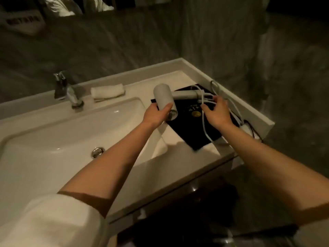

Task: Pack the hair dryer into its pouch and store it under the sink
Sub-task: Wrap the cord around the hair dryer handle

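The white hair dryer (165,99) is held up just above the counter (179,139), over the strip between the basin and the counter's right edge, with its fat barrel toward the basin and its slim handle pointing toward the far right corner. The left hand (156,114) is wrapped around the near end of the barrel, thumb across the top, gripping it firmly. The white cord (204,122) is looped in several turns around the end of the handle; from there one length drops in a curve over the pouch toward the counter's front edge, and more of it trails along the right edge. The right hand (216,111) is at those loops, its fingers curled and pinching the cord beside the handle; how tightly it holds cannot be told. Beneath both hands the black pouch (188,129) lies flat on the counter, set at an angle, one corner near the front edge and another toward the far right corner, with a small gold emblem on its face. A thin dark drawstring shows at the right edge near the pouch. To the left is the white basin (62,132) with its metal drain (97,152), the chrome tap (68,91) at its far rim, and a folded white towel (107,91) along the counter's back edge.
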